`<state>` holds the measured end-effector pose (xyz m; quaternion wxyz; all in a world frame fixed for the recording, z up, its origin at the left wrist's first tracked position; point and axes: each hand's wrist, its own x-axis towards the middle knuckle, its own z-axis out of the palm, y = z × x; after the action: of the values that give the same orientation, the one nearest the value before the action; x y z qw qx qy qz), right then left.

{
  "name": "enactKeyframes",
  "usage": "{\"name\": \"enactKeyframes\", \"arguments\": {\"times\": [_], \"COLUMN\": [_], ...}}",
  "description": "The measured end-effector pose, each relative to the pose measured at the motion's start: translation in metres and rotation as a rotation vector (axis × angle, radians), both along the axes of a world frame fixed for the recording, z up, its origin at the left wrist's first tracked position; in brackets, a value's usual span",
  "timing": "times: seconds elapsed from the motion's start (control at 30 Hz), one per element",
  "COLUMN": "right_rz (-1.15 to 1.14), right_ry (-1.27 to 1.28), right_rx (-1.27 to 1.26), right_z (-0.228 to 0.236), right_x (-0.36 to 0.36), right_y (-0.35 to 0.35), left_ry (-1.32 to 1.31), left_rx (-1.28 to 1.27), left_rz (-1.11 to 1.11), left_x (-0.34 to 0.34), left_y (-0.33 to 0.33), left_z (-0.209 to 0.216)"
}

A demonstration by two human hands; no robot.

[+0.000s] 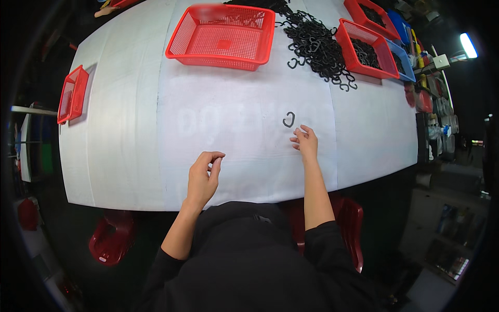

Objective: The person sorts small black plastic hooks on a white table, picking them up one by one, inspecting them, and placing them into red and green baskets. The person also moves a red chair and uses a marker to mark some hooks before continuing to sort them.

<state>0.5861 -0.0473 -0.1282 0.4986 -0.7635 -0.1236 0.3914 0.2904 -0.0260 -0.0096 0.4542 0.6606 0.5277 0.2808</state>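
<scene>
A single black C-shaped hook (292, 118) stands out against the white tabletop, right of the middle. Just beside its lower end is my right hand (307, 142), with fingers apart and nothing seen in its grasp. My left hand (204, 177) is over the near part of the table, left of the middle. Its fingers are curled and the thumb and index tips come close together in a pinch; no object shows between them. Beyond both hands lies a loose pile of similar black hooks (314, 44).
A large red mesh basket (218, 61) stands at the far middle. Another red basket (358, 67) with black hooks is right of the pile, beside a blue basket (408, 73). A small red basket (78, 96) sits at the left edge. Dark red chairs (115, 242) are below the table's near edge.
</scene>
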Motion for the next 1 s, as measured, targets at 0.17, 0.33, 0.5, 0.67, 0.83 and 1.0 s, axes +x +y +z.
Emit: {"name": "enactKeyframes", "arguments": {"times": [0.17,0.33,0.5,0.67,0.83,1.0], "right_rz": [0.106,0.127,0.099,-0.031,-0.079,0.167], "right_ry": [-0.034,-0.024,-0.077,-0.187,-0.138,0.017], "right_rx": [-0.122,-0.105,-0.187,-0.295,-0.211,-0.155], "right_z": [-0.051,-0.065,-0.056,-0.054,-0.059,-0.072], "right_x": [0.017,-0.005,-0.02,-0.039,-0.119,-0.239], "right_y": [-0.015,-0.057,-0.098,-0.163,-0.213,-0.246], "left_ry": [-0.099,-0.069,0.027,-0.043,-0.028,0.088], "left_rx": [0.132,-0.092,0.062,-0.02,-0.025,0.081], "left_rz": [0.04,0.057,-0.157,-0.328,-0.384,-0.43], "left_x": [0.026,0.038,0.032,0.01,-0.075,-0.157], "left_y": [0.002,-0.004,-0.014,-0.035,-0.067,-0.103], "left_z": [0.0,0.014,0.013,0.034,0.02,0.0]}}
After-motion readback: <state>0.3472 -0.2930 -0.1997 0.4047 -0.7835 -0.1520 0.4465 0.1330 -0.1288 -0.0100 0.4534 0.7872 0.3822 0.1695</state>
